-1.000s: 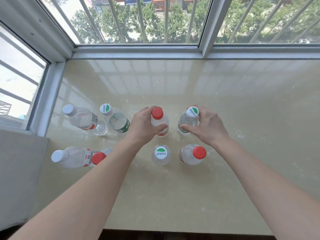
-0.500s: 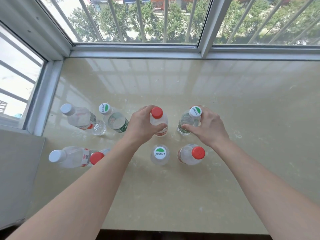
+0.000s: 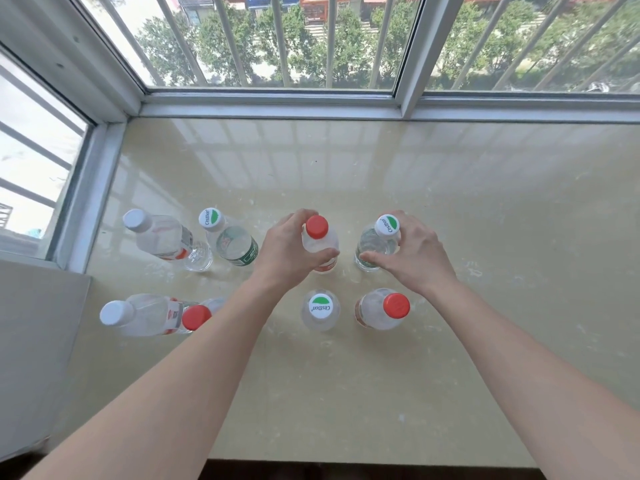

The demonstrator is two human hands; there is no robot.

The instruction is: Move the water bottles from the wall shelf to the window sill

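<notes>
Several clear water bottles stand in two rows on the beige window sill (image 3: 485,220). My left hand (image 3: 287,251) wraps around a red-capped bottle (image 3: 317,227) in the far row. My right hand (image 3: 414,252) grips a bottle with a white and green cap (image 3: 387,226) beside it. Both bottles rest upright on the sill. Nearer to me stand a white-and-green-capped bottle (image 3: 320,308) and a red-capped bottle (image 3: 394,305). To the left are a green-labelled bottle (image 3: 235,244), two white-capped bottles (image 3: 157,237) (image 3: 138,315), and a red-capped one (image 3: 196,317) partly hidden by my left forearm.
The window frame (image 3: 277,105) with vertical bars runs along the far side of the sill. A side window (image 3: 34,150) closes the left end. A grey wall block (image 3: 34,358) stands at the near left. The sill's front edge (image 3: 346,462) is close to me.
Both hands stay on the same two bottles. The view has tilted up slightly; the bottles have not moved.
</notes>
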